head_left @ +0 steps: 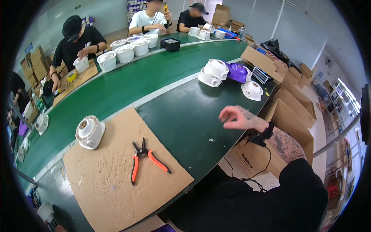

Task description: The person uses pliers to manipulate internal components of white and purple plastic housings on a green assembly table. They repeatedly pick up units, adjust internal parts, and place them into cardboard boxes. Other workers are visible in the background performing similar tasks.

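Observation:
My right hand (pixel 236 117) hovers over the dark green worktop at the right, fingers loosely curved and apart, holding nothing. Closest to it, farther back, are white round housings (pixel 252 90) and a purple housing (pixel 237 72), several grouped together, some stacked. My left hand does not show. On a cardboard sheet (pixel 112 181) to the left lie wire strippers (pixel 143 154) with orange-red handles spread apart and dark jaws pointing away from me. A single white housing (pixel 90 132) with a domed top and a round opening rests at the sheet's far left corner.
A green conveyor belt (pixel 154 73) runs behind the worktop. Across it, people work among white tubs (pixel 125 53) and a black box (pixel 170 44). Open cardboard boxes (pixel 288 120) stand by the worktop's right edge. A black cable (pixel 266 164) hangs below my right wrist.

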Tool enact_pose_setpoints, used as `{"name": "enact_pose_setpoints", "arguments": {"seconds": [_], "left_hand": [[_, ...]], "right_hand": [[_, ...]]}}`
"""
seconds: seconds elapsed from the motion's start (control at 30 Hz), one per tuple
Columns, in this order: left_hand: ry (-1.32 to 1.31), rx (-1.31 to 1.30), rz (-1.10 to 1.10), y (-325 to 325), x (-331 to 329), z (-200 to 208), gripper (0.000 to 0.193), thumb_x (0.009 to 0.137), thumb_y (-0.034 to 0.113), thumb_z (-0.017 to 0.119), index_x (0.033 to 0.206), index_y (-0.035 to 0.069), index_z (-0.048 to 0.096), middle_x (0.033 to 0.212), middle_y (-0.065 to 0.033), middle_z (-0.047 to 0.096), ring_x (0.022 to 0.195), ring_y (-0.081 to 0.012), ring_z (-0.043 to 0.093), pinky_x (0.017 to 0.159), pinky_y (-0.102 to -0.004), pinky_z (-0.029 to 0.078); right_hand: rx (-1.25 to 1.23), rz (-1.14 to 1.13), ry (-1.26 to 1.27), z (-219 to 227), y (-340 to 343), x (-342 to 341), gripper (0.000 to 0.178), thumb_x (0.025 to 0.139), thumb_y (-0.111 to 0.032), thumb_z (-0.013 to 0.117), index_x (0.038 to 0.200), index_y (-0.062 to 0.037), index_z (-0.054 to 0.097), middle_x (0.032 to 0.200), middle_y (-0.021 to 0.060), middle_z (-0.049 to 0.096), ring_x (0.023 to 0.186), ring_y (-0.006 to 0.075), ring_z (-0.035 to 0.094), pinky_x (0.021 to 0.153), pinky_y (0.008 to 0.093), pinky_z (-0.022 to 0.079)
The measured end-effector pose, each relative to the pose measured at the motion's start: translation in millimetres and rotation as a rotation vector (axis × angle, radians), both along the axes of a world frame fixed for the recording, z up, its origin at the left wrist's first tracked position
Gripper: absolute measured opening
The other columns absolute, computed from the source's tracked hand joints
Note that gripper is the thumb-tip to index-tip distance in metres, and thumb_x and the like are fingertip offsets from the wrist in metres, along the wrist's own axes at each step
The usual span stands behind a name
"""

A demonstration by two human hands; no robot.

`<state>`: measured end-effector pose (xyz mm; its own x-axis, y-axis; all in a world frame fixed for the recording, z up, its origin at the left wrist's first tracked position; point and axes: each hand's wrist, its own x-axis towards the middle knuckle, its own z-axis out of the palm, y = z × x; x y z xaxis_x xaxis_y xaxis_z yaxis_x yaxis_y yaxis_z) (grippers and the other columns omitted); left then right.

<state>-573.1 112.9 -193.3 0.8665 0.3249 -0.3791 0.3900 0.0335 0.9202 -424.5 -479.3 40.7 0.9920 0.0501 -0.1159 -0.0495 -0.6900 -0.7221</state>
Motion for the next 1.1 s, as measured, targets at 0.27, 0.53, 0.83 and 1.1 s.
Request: {"name": "enact_pose_setpoints", "arguments": {"seconds": [0.27,0.53,0.83,1.1], "left_hand": [[0.108,-0.004,-0.65,-54.1,-20.6,121.1,0.017,0.096,0.015,0.067,0.107,0.002,0.067,0.105,-0.0138,0.07,0.09,-0.0284,0.069,0.078,-0.038,0.056],[-0.343,0.017,-1.189,-119.8,16.2,253.7,0.006,0.093,0.006,0.07,0.096,0.002,0.068,0.098,-0.0154,0.07,0.085,-0.0307,0.067,0.074,-0.039,0.054],[-0.761,0.458,-1.479,-354.2,218.6,298.8,0.032,0.082,0.003,0.078,0.111,0.001,0.064,0.092,-0.0129,0.068,0.08,-0.0247,0.071,0.07,-0.037,0.056],[-1.053,0.856,-1.157,-554.1,382.0,210.7,0.065,0.081,0.003,0.076,0.139,0.009,0.049,0.124,-0.023,0.061,0.111,-0.0431,0.064,0.092,-0.05,0.053]], "right_hand": [[-0.821,-0.578,-0.411,-48.6,-172.6,41.6,0.056,0.071,-0.027,0.076,0.119,-0.0013,0.061,0.121,0.0229,0.055,0.114,0.0413,0.057,0.095,0.0497,0.05],[-1.114,-0.693,-0.353,-89.2,-223.6,55.9,0.05,0.072,-0.024,0.075,0.115,-0.0017,0.062,0.125,0.0185,0.052,0.122,0.0369,0.05,0.091,0.0534,0.047],[-0.968,-0.676,-0.338,-72.3,-236.1,81.8,0.071,0.082,0.001,0.062,0.15,0.0008,0.043,0.084,0.0165,0.07,0.079,0.0337,0.071,0.071,0.0469,0.055],[-0.864,-0.545,-0.427,-57.2,-258.7,91.7,0.022,0.102,-0.012,0.054,0.11,0.0021,0.069,0.069,0.02,0.065,0.069,0.0351,0.069,0.06,0.0482,0.051]]}}
